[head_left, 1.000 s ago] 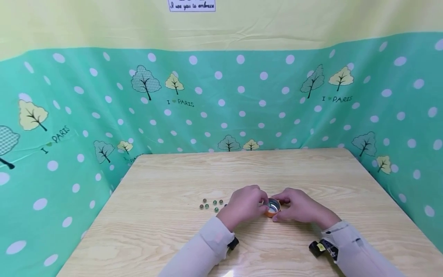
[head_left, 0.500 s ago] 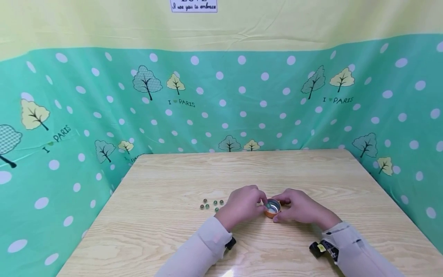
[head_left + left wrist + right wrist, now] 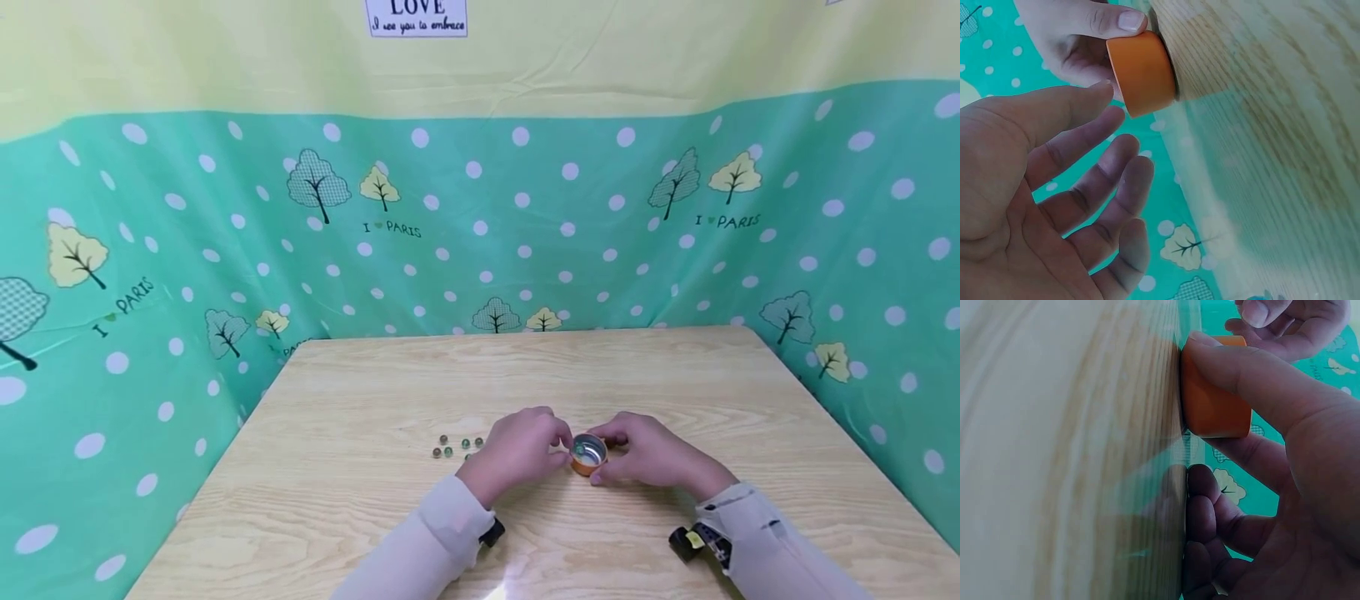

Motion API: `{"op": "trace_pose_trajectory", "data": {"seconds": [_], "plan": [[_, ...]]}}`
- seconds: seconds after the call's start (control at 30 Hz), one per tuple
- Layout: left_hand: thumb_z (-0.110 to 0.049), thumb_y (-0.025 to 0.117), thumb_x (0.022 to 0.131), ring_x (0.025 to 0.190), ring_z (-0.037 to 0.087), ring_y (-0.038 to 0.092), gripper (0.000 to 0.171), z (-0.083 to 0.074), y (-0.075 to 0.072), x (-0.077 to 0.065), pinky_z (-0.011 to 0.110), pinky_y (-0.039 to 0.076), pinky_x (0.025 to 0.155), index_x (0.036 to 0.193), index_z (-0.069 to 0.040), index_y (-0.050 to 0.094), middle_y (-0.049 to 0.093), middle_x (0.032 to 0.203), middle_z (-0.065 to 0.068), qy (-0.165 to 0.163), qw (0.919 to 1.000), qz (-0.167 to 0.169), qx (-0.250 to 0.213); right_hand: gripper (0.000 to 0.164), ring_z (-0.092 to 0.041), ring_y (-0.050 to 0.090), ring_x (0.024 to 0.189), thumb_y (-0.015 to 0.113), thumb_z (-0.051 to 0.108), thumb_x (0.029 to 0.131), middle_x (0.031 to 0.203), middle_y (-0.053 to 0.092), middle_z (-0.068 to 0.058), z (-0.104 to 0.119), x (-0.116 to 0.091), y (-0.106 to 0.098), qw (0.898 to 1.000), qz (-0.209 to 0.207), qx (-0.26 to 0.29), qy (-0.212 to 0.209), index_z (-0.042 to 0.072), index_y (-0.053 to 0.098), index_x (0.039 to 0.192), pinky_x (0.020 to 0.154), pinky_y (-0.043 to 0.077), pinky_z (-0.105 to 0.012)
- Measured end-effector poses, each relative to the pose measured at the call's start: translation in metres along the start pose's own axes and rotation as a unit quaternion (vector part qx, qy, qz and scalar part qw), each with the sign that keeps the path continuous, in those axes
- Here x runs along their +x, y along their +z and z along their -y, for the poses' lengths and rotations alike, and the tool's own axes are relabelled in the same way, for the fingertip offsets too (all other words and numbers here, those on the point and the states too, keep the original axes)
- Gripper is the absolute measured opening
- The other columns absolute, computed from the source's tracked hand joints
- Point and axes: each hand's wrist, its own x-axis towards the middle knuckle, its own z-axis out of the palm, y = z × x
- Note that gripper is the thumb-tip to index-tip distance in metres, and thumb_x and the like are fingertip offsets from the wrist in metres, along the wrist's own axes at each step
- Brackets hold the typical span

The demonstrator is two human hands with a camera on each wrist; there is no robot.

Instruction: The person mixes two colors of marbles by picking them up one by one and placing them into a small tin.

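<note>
A small round tin [image 3: 586, 468], orange outside and silvery inside, stands upright on the wooden table. My right hand [image 3: 651, 451] grips its side, the thumb [image 3: 1229, 362] lying along the orange wall in the right wrist view. Inside the tin is a small greenish glass marble [image 3: 580, 448]. My left hand [image 3: 517, 450] is at the tin's left rim, thumb and index finger apart. In the left wrist view, that hand's fingers [image 3: 1129, 181] are loosely bent with nothing between them. Several glass marbles [image 3: 466, 444] lie to the left of my left hand, which partly covers the group.
The light wooden table [image 3: 360, 517] spreads out on all sides of the hands. A green dotted curtain [image 3: 521, 225] with printed trees hangs along its back and sides. Each wrist wears a small black camera, such as the right wrist camera [image 3: 684, 544].
My left fingers have let go of the marble in the tin, parted and drawn back slightly left. My right hand keeps its grip on the tin. The head view has tilted up a little.
</note>
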Motion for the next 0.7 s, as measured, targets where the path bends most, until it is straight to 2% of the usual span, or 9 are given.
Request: {"op": "trace_pose_trajectory", "data": {"seconds": [0.33, 0.53, 0.7], "plan": [[-0.032, 0.080, 0.091, 0.081, 0.004, 0.059, 0.014, 0.009, -0.004, -0.008, 0.023, 0.049, 0.065, 0.103, -0.026, 0.080, 0.067, 0.093, -0.008, 0.001, 1.0000, -0.001, -0.001, 0.057, -0.013, 0.062, 0.102, 0.093, 0.042, 0.074, 0.107, 0.070, 0.009, 0.000, 0.000, -0.002, 1.000, 0.005, -0.001, -0.003, 0.023, 0.075, 0.124, 0.093, 0.050, -0.041], [-0.033, 0.079, 0.091, 0.083, 0.006, 0.061, 0.014, 0.017, -0.006, -0.012, 0.025, 0.050, 0.067, 0.102, -0.025, 0.080, 0.069, 0.095, -0.006, -0.010, 1.0000, 0.000, 0.001, 0.060, -0.012, 0.062, 0.100, 0.093, 0.043, 0.073, 0.105, 0.069, 0.009, -0.001, 0.000, -0.002, 1.000, 0.005, -0.004, 0.004, 0.020, 0.074, 0.125, 0.090, 0.051, -0.036], [-0.034, 0.080, 0.090, 0.081, 0.004, 0.060, 0.013, 0.023, -0.007, -0.015, 0.025, 0.050, 0.066, 0.101, -0.027, 0.080, 0.068, 0.093, -0.008, -0.017, 0.9998, -0.002, 0.010, 0.061, -0.013, 0.061, 0.098, 0.094, 0.043, 0.072, 0.103, 0.069, 0.008, 0.001, 0.001, -0.003, 1.000, 0.005, -0.002, 0.013, 0.021, 0.074, 0.126, 0.090, 0.051, -0.039]]}}
